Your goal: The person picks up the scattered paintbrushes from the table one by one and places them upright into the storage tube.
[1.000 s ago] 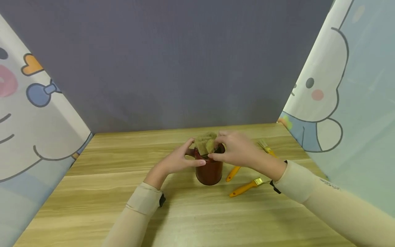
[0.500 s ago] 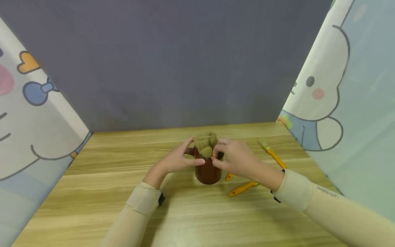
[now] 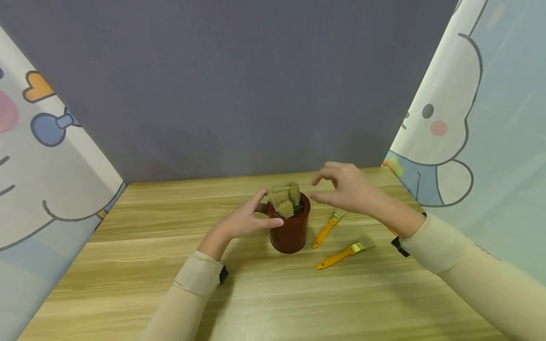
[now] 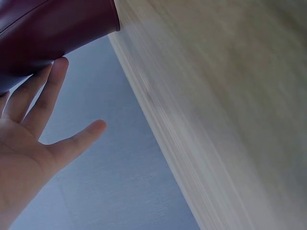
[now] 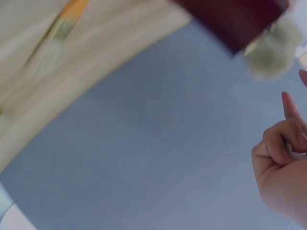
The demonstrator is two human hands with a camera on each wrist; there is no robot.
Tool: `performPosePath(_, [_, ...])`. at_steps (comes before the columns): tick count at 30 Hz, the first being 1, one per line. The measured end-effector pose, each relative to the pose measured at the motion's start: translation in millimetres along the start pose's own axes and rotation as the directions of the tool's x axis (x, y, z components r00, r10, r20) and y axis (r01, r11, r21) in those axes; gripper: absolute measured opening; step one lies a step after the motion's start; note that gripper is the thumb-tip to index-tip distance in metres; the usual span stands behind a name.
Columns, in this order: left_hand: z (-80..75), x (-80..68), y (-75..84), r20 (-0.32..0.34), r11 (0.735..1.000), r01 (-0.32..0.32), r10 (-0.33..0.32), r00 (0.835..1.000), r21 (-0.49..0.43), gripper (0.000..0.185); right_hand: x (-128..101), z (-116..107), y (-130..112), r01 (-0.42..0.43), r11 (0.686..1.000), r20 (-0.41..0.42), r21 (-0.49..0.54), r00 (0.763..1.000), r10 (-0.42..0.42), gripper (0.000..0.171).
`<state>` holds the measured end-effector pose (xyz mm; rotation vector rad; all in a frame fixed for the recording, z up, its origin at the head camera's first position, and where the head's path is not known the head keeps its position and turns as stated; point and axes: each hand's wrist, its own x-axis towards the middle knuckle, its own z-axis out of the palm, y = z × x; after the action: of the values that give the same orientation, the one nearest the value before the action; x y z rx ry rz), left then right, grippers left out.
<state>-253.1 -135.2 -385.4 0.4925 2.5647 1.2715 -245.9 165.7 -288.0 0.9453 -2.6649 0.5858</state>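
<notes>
Bristles (image 3: pixel 282 198) crowd a red cup (image 3: pixel 289 237) atop a wood-grain counter (image 3: pixel 264 308)

A pale counter streaked in yellow and brown runs back to a plain grey-purple wall (image 3: pixel 247 94). It is flanked by a left panel (image 3: pixel 81 175), printed with a white cartoon figure, an orange heart and a blue shape, and a right panel (image 3: pixel 499 156), where another white character appears, pink-cheeked and dressed in blue. Small lettering on the right sleeve (image 3: pixel 460 267) is too faint to read.

The red cup stands upright toward the far side of the counter, bristles rising above its rim. The person's left hand (image 3: pixel 242 221) is spread in a broad curve around its left side, fingertips touching it. The right hand (image 3: pixel 351 189), holding nothing, hovers just to the cup's right, thumb and forefinger apart. Below it lie an orange-handled brush (image 3: pixel 325 234) beside the cup and, nearer the person, a second brush (image 3: pixel 337 259).
</notes>
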Motion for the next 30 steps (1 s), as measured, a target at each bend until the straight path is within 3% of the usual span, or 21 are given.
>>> performPosePath(4, [-0.5, -1.8, 0.5, 0.011, 1.0, 0.001, -0.001, 1.0, 0.003, 0.114, 2, -21, 32, -0.126, 0.991, 0.055, -0.052, 0.99, 0.129, 0.027])
performPosePath(8, [-1.2, -1.0, -0.2, -0.003, 1.0, 0.0, 0.0, 1.0, 0.013, 0.114, 3, -27, 76, -0.257, 0.962, 0.124, -0.097, 0.956, 0.268, 0.042])
performPosePath(13, [-1.7, -1.1, 1.5, 0.0, 1.0, -0.001, 0.001, 1.0, 0.001, 0.113, -9, -13, 136, -0.385, 0.917, 0.192, -0.108, 0.897, 0.399, 0.053])
performPosePath(19, [-0.5, -2.6, 0.9, 0.013, 1.0, 0.003, -0.003, 1.0, -0.013, 0.113, -30, 17, 197, -0.452, 0.887, 0.249, -0.091, 0.853, 0.46, 0.057])
performPosePath(23, [-0.7, -2.4, 0.9, 0.009, 1.0, 0.006, -0.005, 1.0, -0.01, 0.114, -42, 33, 218, -0.491, 0.868, 0.272, -0.076, 0.827, 0.492, 0.06])
performPosePath(30, [-0.7, 0.4, -0.8, 0.009, 1.0, -0.003, 0.003, 1.0, -0.002, 0.115, -47, 50, 226, -0.484, 0.863, 0.263, -0.147, 0.822, 0.506, 0.054])
